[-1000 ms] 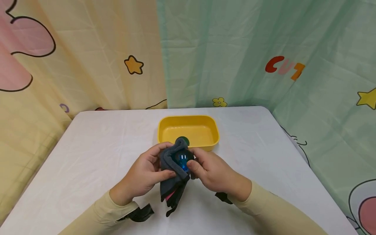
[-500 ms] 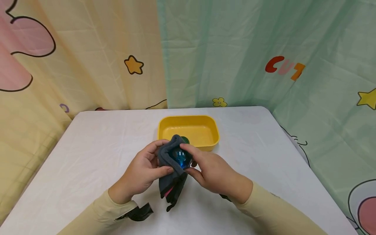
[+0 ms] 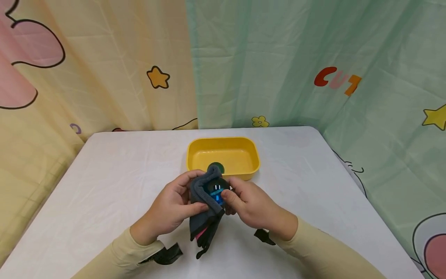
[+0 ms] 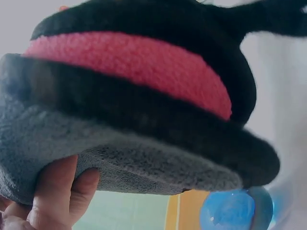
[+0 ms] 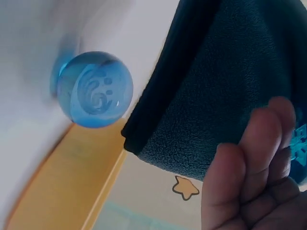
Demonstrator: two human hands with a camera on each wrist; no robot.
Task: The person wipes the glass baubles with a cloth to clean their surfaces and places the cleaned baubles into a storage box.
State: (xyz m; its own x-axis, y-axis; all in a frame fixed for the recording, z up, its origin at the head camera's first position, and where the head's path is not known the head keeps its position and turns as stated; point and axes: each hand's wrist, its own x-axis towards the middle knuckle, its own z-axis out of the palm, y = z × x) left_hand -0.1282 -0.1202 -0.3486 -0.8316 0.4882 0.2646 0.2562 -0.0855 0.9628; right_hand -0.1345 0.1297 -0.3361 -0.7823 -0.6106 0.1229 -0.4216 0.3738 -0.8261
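Observation:
My left hand (image 3: 165,211) grips a folded grey cloth (image 3: 205,192) with dark edging; a pink face shows inside its folds in the left wrist view. Tucked in the fold is a shiny blue ball (image 3: 217,193), partly covered by cloth. With thumb and fingers, my right hand (image 3: 256,201) holds that ball's right side. In the right wrist view, a patterned blue patch of the ball (image 5: 299,144) peeks out beside the fingers (image 5: 261,139). Another clear blue ball (image 5: 96,89), with a swirl design, sits on the white surface beyond the cloth.
A yellow tub (image 3: 223,140) stands just past the hands on the white-covered table (image 3: 122,170). Behind a cloth corner, a dark green round shape (image 3: 217,166) overlaps the tub's near side. Printed curtains (image 3: 261,69) hang behind the table.
The right thumb and fingers first spread to the ball's top and lower edge, then came back to its right side. Cloth and ball shifted slightly up and left, then back.

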